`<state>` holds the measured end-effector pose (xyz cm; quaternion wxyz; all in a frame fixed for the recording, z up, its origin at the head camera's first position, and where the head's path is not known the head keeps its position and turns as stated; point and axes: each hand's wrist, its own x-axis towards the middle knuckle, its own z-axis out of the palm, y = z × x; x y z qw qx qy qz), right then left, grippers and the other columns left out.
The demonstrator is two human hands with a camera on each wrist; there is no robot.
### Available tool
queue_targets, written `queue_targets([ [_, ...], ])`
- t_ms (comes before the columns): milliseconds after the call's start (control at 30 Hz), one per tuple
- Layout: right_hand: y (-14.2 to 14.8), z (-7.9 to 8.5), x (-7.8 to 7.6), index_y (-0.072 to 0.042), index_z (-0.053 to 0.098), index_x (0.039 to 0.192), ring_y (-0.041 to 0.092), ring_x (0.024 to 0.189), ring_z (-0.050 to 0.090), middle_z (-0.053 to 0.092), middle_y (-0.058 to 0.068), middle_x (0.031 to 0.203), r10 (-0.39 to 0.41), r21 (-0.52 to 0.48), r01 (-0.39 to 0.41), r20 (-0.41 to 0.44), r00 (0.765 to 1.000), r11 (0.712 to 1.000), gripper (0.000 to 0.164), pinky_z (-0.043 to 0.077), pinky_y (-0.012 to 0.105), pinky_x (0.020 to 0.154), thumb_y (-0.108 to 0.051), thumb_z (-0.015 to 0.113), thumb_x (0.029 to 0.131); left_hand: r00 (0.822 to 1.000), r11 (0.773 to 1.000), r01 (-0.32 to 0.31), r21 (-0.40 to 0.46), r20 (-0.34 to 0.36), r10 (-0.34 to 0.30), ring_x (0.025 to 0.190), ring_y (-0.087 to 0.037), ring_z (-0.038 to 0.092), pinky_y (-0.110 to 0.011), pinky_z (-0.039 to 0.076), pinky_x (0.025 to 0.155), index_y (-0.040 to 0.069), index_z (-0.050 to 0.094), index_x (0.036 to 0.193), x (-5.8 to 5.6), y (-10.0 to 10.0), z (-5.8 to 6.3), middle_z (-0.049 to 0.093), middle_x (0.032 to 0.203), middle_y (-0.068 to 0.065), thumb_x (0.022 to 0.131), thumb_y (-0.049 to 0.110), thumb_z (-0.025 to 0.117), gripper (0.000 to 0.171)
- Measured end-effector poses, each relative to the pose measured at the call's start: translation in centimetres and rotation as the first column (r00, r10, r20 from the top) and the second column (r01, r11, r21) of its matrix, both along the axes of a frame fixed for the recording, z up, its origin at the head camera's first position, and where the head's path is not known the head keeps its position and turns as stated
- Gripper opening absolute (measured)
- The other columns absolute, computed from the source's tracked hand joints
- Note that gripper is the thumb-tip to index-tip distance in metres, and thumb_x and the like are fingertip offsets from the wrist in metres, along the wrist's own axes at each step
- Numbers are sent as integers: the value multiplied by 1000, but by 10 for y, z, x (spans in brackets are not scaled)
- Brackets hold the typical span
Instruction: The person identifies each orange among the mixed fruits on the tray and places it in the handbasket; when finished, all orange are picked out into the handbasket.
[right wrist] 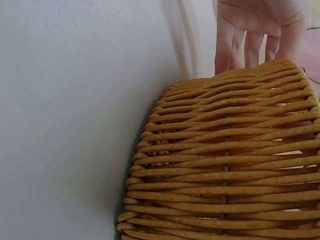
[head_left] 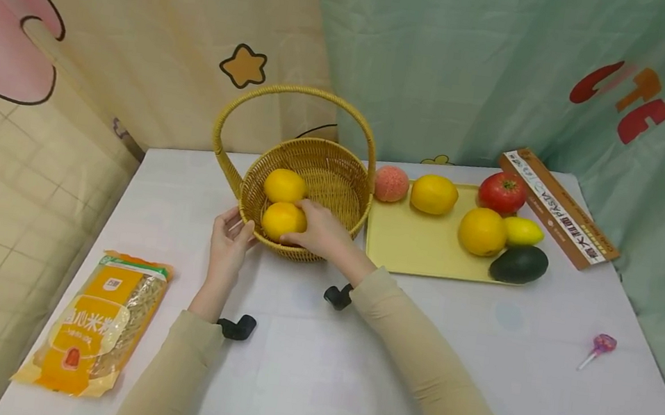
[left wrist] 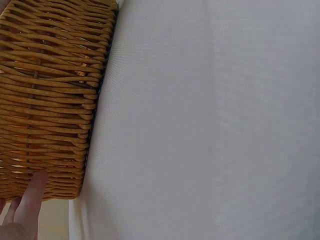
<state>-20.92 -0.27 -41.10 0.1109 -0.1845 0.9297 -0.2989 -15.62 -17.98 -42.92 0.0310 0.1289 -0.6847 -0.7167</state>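
Observation:
A round wicker basket (head_left: 340, 194) with a tall arched handle stands at the back of the table. Two oranges lie in its left part, a rear orange (head_left: 285, 186) and a front orange (head_left: 283, 221). My right hand (head_left: 323, 231) reaches over the front rim and grips the front orange between thumb and fingers. At the basket's left side, my left hand (head_left: 229, 243) rests with its thumb by the rim. Straight fingers (left wrist: 32, 200) touch the outer weave in the left wrist view. The right wrist view shows the left hand's palm beside the wicker wall (right wrist: 225, 160).
Right of the basket, a yellow tray (head_left: 415, 246) bears a pink ball, a lemon, an orange, a red fruit, a small yellow fruit and an avocado. A pasta box (head_left: 559, 208) leans on its corner. A lollipop (head_left: 603, 343) lies right, a yellow grain bag (head_left: 93, 323) left.

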Motion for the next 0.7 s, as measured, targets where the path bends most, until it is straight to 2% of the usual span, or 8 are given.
queue_targets([
  [133, 2, 2, 2, -10, 48, 133, 24, 119, 50, 51, 9, 134, -21, -34, 20, -45, 999, 999, 63, 43, 38, 102, -44, 67, 84, 1000, 1000, 6, 4, -13, -6, 132, -28, 39, -39, 45, 100, 3, 23, 141, 1, 1, 2, 30, 145, -17, 96, 8, 49, 53],
  [333, 13, 8, 5, -12, 57, 125, 21, 117, 52, 56, 4, 127, -48, -158, 29, -116, 992, 987, 50, 44, 35, 101, -39, 67, 85, 1000, 1000, 5, 0, -19, -5, 133, -31, 37, -41, 44, 101, 2, 22, 142, 2, 2, 5, 29, 146, -18, 97, 9, 49, 53],
  [433, 22, 12, 7, -11, 59, 122, 22, 116, 53, 58, 3, 124, -55, -255, 22, -122, 991, 967, 44, 45, 36, 100, -35, 67, 85, 1000, 1000, -2, -7, -6, 2, 133, -31, 36, -39, 45, 100, 3, 21, 142, 2, 3, 5, 28, 146, -17, 96, 10, 49, 54],
  [533, 35, 18, 10, -11, 61, 120, 24, 113, 55, 60, 4, 121, -60, -355, 20, -101, 993, 935, 41, 46, 37, 98, -32, 67, 86, 1000, 1000, -7, -7, 3, 7, 132, -31, 37, -38, 46, 99, 3, 22, 142, 1, 2, 4, 29, 146, -16, 96, 10, 49, 54],
  [700, 65, 28, 16, -13, 61, 119, 21, 112, 57, 61, 1, 119, -102, -428, 57, -83, 991, 902, 39, 47, 32, 98, -33, 67, 86, 1000, 1000, -10, -11, 13, 10, 132, -30, 37, -36, 47, 98, 4, 22, 142, 0, 2, 5, 29, 147, -15, 96, 10, 49, 54],
])
